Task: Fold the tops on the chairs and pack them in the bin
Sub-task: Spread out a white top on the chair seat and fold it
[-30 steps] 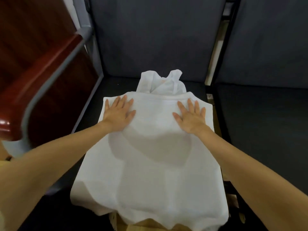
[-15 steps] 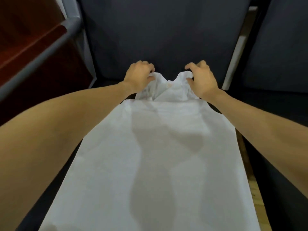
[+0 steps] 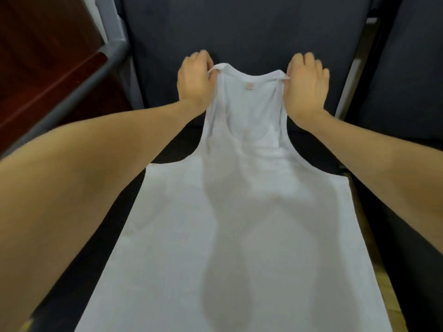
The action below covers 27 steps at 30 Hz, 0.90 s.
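A white sleeveless top (image 3: 239, 224) lies spread flat on the dark seat of a chair (image 3: 167, 149), its hem toward me and its neck toward the backrest. A small pink label shows inside the neckline. My left hand (image 3: 195, 79) pinches the left shoulder strap. My right hand (image 3: 305, 86) pinches the right strap. Both straps are pulled out straight toward the dark backrest (image 3: 239, 27). No bin is in view.
A dark red wooden panel with a grey metal rail (image 3: 79, 89) stands at the left. A second dark chair (image 3: 407, 68) adjoins on the right, with a pale gap between the two. Wooden floor (image 3: 395, 295) shows at the lower right.
My hands left the top's chest, reached to the bunched straps and drew them out straight toward the backrest. The crumpled neck is now stretched flat.
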Tool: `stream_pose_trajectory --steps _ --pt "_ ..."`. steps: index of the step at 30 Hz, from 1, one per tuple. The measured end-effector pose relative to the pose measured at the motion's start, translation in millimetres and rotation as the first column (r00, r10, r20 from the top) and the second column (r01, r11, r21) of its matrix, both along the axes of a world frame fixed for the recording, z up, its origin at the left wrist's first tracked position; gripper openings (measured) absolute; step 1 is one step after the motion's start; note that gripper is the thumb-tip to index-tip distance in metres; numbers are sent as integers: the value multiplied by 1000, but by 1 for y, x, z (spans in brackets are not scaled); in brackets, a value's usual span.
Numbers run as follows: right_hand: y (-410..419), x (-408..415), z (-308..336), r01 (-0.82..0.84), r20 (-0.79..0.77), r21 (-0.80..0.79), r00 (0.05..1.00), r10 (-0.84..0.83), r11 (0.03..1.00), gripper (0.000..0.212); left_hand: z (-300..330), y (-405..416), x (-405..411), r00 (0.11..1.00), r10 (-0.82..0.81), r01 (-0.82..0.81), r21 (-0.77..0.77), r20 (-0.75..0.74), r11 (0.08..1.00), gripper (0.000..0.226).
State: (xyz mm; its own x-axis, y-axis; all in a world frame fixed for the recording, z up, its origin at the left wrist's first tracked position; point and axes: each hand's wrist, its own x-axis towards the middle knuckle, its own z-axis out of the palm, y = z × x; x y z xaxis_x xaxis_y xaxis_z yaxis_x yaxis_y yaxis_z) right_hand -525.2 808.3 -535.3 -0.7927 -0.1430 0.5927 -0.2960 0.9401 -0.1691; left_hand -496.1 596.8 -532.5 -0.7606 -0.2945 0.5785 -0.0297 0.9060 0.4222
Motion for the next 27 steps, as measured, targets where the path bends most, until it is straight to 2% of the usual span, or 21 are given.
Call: stream_pose_trajectory --steps 3,7,11,18,22,25,27 --pt "-2 3 29 -13 8 -41 1000 14 999 25 30 -4 -2 1000 15 -15 11 26 1000 11" --pt "3 24 47 -59 131 -20 989 61 998 21 46 -9 20 988 -49 47 23 144 999 11" --pt "16 63 60 -108 226 -35 967 114 993 16 56 -10 65 973 -116 115 17 200 993 13" --pt "49 164 76 -246 220 -32 944 247 969 11 79 -3 175 937 -232 259 -71 261 963 15" --pt "71 243 53 -305 207 -86 926 316 949 6 56 7 247 921 -273 304 -74 280 950 14" --pt "85 284 11 -325 385 -111 857 342 939 10 15 13 298 866 -313 359 -49 390 932 13" --pt "90 303 -17 -351 539 -70 774 332 934 18 -17 15 323 772 -351 420 -11 531 907 13"
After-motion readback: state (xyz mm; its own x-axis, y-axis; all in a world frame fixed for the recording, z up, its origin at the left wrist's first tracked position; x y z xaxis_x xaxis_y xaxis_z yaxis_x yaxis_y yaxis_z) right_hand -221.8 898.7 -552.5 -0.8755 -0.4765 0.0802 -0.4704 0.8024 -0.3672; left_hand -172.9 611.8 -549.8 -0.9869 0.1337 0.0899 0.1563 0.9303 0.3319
